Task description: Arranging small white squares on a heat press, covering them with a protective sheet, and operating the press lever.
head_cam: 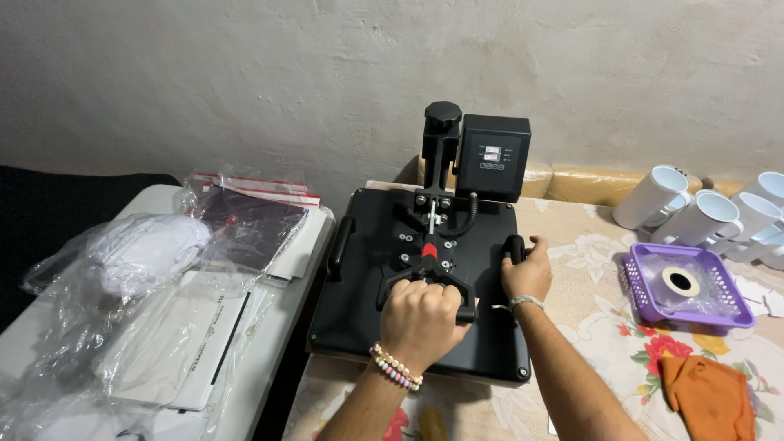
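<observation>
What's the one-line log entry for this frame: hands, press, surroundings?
left hand: gripping press handle | right hand: on side grip | heat press: platen down | right: purple basket, white mugs

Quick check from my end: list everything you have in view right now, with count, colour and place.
Flat heat press machine: one, black, centre, platen down.
Press handle bar: one, black with red joint, over the platen.
Side handle: one, black, platen's right edge.
Control box: one, black, behind the press.
Ceramic mugs: at least four, white, lying far right.
Plastic basket: one, purple, right, holding a tape roll.
Folded cloth: one, orange, lower right.
Floral tablecloth: one, cream with red flowers, under the press.
Plastic-bagged items: several, white and dark, left table.
Left hand: grip shut on the press handle bar, beaded bracelet.
Right hand: grip on the side handle.
</observation>
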